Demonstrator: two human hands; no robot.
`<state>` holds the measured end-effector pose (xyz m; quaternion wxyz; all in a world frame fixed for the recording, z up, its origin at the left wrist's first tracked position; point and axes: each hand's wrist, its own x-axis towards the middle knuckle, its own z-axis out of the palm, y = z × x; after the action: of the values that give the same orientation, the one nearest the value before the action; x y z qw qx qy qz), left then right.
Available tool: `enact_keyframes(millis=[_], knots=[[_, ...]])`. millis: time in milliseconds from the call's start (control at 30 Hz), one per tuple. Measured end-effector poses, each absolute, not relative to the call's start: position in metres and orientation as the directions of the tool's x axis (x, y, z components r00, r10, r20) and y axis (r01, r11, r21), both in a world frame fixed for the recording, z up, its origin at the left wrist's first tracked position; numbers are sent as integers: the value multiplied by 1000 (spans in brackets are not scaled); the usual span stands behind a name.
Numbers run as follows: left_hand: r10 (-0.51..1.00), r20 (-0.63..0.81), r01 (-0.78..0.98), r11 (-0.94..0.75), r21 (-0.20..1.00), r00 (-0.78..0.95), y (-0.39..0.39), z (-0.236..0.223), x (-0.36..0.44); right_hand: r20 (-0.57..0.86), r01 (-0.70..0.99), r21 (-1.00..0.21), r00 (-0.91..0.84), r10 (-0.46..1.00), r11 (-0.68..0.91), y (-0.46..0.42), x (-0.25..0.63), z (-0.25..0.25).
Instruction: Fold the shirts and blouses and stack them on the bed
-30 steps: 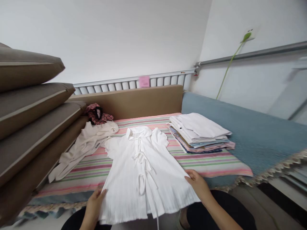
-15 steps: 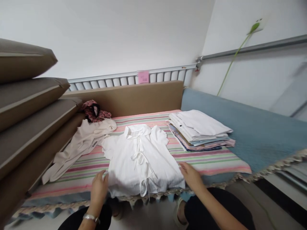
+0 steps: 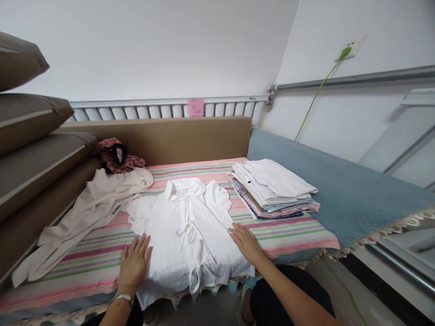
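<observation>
A white short-sleeved blouse [image 3: 163, 244] with tie bows down its front lies spread out, collar away from me, its hem hanging over the bed's front edge. Flat against the blouse's left side rests my left hand [image 3: 135, 260], fingers stretched out, a silver bracelet on the wrist. My right hand [image 3: 245, 242] lies with fingers extended on the blouse's right side edge. Neither hand grips the cloth. Beneath the blouse is a striped sheet [image 3: 285, 233] in pink, green and purple.
A stack of folded clothes [image 3: 277, 183] sits to the right. Left of the blouse lie a crumpled cream garment [image 3: 84, 208] and a dark red patterned cloth [image 3: 115, 156]. Brown cushions [image 3: 30, 154] are piled at far left. A green cable [image 3: 314, 97] hangs from a wall socket.
Both hands have moved up along the blouse's sides and now lie flatter on it, fingers straighter. The view has shifted, so the surroundings appear further left.
</observation>
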<state>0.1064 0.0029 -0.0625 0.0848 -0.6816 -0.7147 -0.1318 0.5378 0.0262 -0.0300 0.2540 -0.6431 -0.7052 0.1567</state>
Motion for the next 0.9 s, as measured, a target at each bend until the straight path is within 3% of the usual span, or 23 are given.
enact_keyframes(millis=[100, 300, 767, 833, 900], knots=[[938, 343, 997, 34, 64, -54, 3, -66, 109, 88, 759, -648, 157, 984, -64, 56, 543, -21], [922, 384, 997, 12, 78, -41, 5, -72, 108, -3, 763, -598, 305, 952, -246, 115, 522, -15], [945, 326, 995, -17, 95, -15, 7, -71, 102, 105, 904, -411, 178, 978, -121, 128, 522, -7], [948, 318, 995, -15, 97, -17, 7, -70, 103, 214, 928, -373, 76, 974, 9, 116, 505, -3], [950, 313, 995, -7, 95, -23, 7, -69, 103, 285, 919, -304, -166, 944, 253, 102, 487, -7]])
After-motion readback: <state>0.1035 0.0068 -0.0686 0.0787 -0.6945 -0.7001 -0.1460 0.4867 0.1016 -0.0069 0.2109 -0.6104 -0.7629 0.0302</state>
